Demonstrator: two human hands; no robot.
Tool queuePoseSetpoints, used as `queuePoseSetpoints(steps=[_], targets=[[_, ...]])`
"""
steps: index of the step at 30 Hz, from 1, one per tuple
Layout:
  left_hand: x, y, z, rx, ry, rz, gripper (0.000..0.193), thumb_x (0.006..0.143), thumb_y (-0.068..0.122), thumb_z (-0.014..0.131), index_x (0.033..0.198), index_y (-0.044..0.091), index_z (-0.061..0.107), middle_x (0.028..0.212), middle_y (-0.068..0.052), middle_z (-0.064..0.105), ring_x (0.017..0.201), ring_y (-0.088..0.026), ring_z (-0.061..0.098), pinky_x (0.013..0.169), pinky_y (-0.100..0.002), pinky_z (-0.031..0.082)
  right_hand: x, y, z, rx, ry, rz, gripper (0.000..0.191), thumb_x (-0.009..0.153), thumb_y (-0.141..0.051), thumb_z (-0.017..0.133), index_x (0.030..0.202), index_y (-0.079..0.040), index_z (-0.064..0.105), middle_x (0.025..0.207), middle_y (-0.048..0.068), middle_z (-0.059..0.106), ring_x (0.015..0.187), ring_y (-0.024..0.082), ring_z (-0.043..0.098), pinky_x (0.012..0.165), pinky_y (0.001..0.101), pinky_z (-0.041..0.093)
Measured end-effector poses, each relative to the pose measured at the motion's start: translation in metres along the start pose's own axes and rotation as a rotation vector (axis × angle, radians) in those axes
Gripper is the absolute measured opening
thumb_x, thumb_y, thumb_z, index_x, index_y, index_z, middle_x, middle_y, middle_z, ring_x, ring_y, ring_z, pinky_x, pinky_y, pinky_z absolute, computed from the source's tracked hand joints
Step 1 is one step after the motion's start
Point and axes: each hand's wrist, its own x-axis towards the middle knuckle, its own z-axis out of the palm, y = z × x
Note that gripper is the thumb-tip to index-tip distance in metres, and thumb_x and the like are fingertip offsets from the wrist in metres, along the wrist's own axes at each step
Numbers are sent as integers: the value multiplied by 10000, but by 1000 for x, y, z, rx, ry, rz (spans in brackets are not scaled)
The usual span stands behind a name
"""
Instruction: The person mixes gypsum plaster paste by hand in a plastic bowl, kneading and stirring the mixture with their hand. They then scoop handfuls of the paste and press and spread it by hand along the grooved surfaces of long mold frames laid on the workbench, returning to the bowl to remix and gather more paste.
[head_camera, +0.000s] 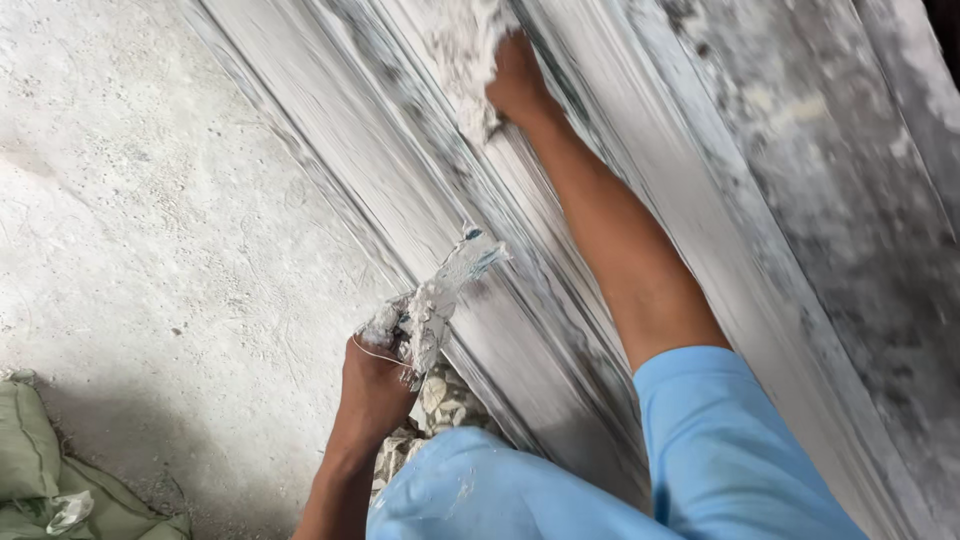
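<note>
We find the right hand (517, 80) closed around a wad of white fibrous plaster (468, 60), pressing it onto the long grey moulding (600, 200) that runs diagonally across the concrete floor (150, 200). The left hand (375, 375) is clenched on a plaster-caked tool (450, 285), its tip resting against the moulding's ribbed edge. In our judgement the work is midway: the surface near the right hand carries fresh material, while the stretches further along appear smeared, patchy and unfinished. The moulding looks grey-white, streaked and ridged lengthwise. A green sack (40, 470) lies near the left forearm.
</note>
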Motion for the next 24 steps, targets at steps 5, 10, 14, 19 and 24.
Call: queuePoseSetpoints(steps=[5, 10, 14, 19, 24], targets=[[66, 21, -53, -86, 35, -70, 272, 921, 48, 661, 1176, -26, 721, 983, -94, 801, 888, -141, 693, 797, -300, 566, -30, 25, -13, -85, -193, 95, 711, 877, -10, 683, 1515, 70, 381, 1541, 326, 383, 1407, 449, 390, 1141, 442, 375], [133, 37, -98, -161, -18, 118, 324, 883, -9, 638, 1201, -42, 687, 1073, -103, 768, 999, -165, 700, 869, -323, 551, -174, 23, -60, -105, -345, 178, 721, 871, -39, 696, 1516, 59, 389, 1547, 312, 388, 1416, 442, 386, 1152, 442, 361], [194, 42, -136, -44, -56, 59, 292, 894, 35, 659, 1176, -18, 713, 1008, -82, 786, 927, -151, 724, 816, -310, 570, -54, 5, -13, -80, -209, 29, 729, 867, -63, 706, 1517, 50, 396, 1551, 301, 392, 1423, 436, 383, 1161, 443, 350], [298, 62, -201, -159, -32, 76, 266, 948, 108, 698, 1187, -8, 704, 977, -86, 776, 905, -130, 708, 817, -307, 572, 155, -45, 49, -62, -150, -53, 739, 862, -92, 719, 1517, 38, 404, 1556, 287, 397, 1432, 430, 379, 1171, 444, 336], [444, 94, -286, -97, 6, 124, 291, 933, 109, 708, 1202, -1, 690, 999, -81, 779, 922, -120, 716, 822, -313, 575, 379, -95, 120, -60, -109, -26, 749, 856, -122, 732, 1518, 27, 413, 1561, 274, 402, 1441, 423, 375, 1182, 445, 322]])
